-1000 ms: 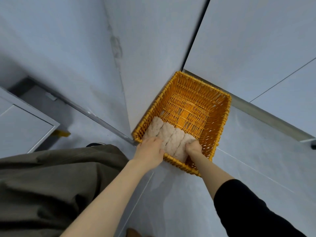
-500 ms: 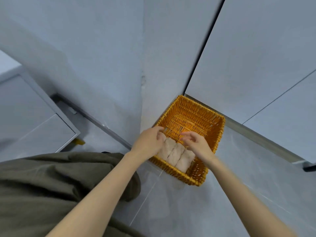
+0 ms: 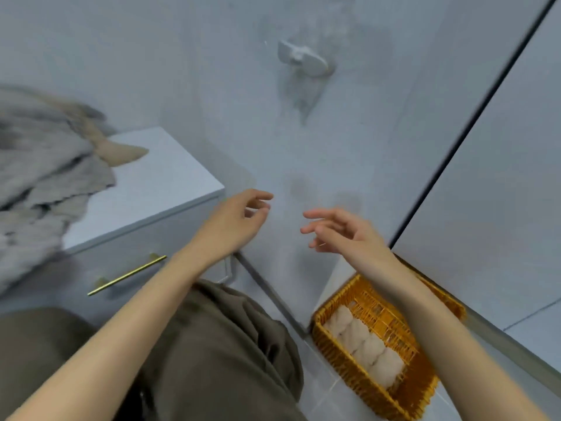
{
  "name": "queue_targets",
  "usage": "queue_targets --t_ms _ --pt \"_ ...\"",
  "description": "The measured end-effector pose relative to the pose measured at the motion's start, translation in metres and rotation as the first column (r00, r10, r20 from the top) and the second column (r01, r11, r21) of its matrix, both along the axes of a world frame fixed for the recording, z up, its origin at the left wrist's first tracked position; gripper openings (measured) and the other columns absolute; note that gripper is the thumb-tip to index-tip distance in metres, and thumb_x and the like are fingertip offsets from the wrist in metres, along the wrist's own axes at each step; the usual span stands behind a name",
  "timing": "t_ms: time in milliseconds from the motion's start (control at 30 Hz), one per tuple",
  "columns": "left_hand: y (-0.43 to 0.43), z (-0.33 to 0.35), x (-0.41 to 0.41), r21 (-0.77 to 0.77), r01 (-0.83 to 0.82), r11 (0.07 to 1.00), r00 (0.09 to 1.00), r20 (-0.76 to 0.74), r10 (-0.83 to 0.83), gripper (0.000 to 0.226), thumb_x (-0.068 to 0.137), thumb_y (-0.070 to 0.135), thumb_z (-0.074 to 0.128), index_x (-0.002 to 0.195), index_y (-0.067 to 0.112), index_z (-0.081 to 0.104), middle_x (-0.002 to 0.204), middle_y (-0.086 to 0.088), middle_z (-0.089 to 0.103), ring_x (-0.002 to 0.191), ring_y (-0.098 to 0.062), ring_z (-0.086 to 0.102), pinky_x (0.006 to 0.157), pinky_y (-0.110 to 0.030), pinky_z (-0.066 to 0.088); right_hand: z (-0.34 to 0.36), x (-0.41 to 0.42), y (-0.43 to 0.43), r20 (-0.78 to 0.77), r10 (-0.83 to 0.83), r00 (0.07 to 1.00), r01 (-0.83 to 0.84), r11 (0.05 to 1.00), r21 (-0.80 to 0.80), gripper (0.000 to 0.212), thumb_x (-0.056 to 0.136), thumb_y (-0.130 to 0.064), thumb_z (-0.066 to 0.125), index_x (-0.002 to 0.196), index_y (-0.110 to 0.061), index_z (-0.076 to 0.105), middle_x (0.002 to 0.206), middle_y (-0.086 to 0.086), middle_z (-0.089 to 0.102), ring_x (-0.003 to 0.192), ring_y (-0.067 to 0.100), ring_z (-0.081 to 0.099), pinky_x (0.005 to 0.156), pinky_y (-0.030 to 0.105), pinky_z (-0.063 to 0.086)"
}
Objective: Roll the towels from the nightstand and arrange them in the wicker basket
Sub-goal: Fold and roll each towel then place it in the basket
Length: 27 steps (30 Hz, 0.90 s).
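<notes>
Head view, angled down toward a corner of pale wall. Shows the left hand (image 3: pixel 236 220) held in the air in front of that wall, fingers loosely curled and slightly apart, gripping nothing. Shows the right hand (image 3: pixel 343 232) just across from it, not touching it, fingers relaxed and fanned out, likewise holding nothing.

Finds the wicker basket (image 3: pixel 423 390) low on the right, sitting on the tiled floor against the wall, partly under the right forearm, which crosses its far corner. Holds four rolled towels (image 3: pixel 364 347), beige, lying side by side in one row along the near-left wall, each touching the next, with woven bottom showing beyond them.

Places the white nightstand (image 3: pixel 158 183) at left, well apart from the basket. Carries a loose pile of grey and beige towels (image 3: pixel 39 177) on its left part, blurred, spilling over the front edge. Bears a thin brass handle (image 3: pixel 127 275) on the drawer front.

Fills the bottom centre with olive trousers (image 3: pixel 218 354). Includes a pale wall fixture (image 3: pixel 303 59) high up, too blurred to identify.
</notes>
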<state>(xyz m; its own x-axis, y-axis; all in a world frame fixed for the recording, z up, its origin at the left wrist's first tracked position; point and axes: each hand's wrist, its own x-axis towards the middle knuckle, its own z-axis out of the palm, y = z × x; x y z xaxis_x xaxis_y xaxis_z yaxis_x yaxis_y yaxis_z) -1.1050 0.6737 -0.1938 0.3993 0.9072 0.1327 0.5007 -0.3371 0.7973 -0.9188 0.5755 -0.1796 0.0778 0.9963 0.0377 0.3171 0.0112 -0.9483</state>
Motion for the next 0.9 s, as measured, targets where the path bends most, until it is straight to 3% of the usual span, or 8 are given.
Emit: queue_targets --t_ms 100,233,367,467,600,767,900 --pt "0.006 0.025 -0.054 0.071 -0.131 0.989 0.991 0.028 0.129 0.027 0.094 0.020 0.051 0.118 0.028 0.060 0.106 0.010 0.066 0.090 -0.007 0.061 0.080 -0.021 0.045 0.017 -0.039 0.034 -0.010 0.076 0.997 -0.076 0.996 0.039 0.019 0.097 -0.014 0.053 0.109 -0.025 0.064 0.098 -0.002 0.073 0.083 0.014 0.068 0.083 0.027 0.056" --pt "0.009 0.040 -0.131 0.102 -0.287 0.952 0.956 0.092 0.279 0.023 0.094 0.018 0.051 0.111 0.032 0.058 0.105 0.010 0.066 0.080 -0.002 0.058 0.075 -0.025 0.045 0.034 -0.101 0.074 -0.030 0.200 0.979 -0.197 0.978 0.066 0.019 0.096 -0.011 0.054 0.107 -0.022 0.065 0.097 -0.002 0.074 0.080 0.012 0.066 0.082 0.028 0.054" --pt "0.008 0.040 -0.192 0.121 -0.456 0.882 0.889 0.109 0.445 0.027 0.092 0.012 0.051 0.115 0.023 0.059 0.105 0.004 0.066 0.086 -0.009 0.060 0.076 -0.025 0.046 0.040 -0.159 0.106 -0.013 0.303 0.953 -0.302 0.951 0.063 0.021 0.095 -0.010 0.052 0.108 -0.020 0.065 0.100 0.000 0.073 0.077 0.011 0.065 0.078 0.025 0.054" --pt "0.006 0.032 -0.229 0.159 -0.543 0.824 0.839 0.058 0.541 0.029 0.092 0.010 0.052 0.120 0.016 0.060 0.108 0.002 0.066 0.091 -0.009 0.059 0.075 -0.014 0.042 0.033 -0.196 0.130 0.020 0.357 0.934 -0.357 0.934 0.031 0.021 0.095 -0.011 0.052 0.105 -0.024 0.065 0.101 0.000 0.071 0.078 0.011 0.065 0.075 0.024 0.054" --pt "0.007 0.017 -0.258 0.250 -0.558 0.791 0.795 -0.110 0.596 0.037 0.093 0.013 0.053 0.130 0.012 0.054 0.126 -0.002 0.060 0.114 -0.014 0.054 0.090 -0.019 0.036 0.008 -0.235 0.161 0.106 0.370 0.923 -0.371 0.929 -0.012 0.020 0.094 -0.017 0.054 0.110 -0.023 0.063 0.109 -0.001 0.064 0.085 0.013 0.065 0.081 0.028 0.055" --pt "0.026 -0.004 -0.274 0.286 -0.496 0.820 0.785 -0.255 0.564 0.046 0.094 0.017 0.054 0.139 0.013 0.045 0.142 -0.005 0.047 0.131 -0.018 0.040 0.106 -0.024 0.028 -0.025 -0.274 0.201 0.181 0.342 0.922 -0.329 0.939 -0.096 0.033 0.094 -0.021 0.054 0.127 -0.021 0.054 0.129 0.002 0.055 0.113 0.016 0.055 0.100 0.039 0.047" --pt "0.055 -0.018 -0.276 0.348 -0.437 0.829 0.765 -0.340 0.546 0.053 0.094 0.021 0.052 0.145 0.015 0.037 0.152 -0.003 0.034 0.141 -0.020 0.026 0.116 -0.031 0.017 -0.043 -0.296 0.230 0.163 0.284 0.945 -0.270 0.957 -0.102 0.043 0.097 -0.024 0.053 0.138 -0.015 0.044 0.137 0.004 0.050 0.124 0.019 0.049 0.096 0.025 0.038"
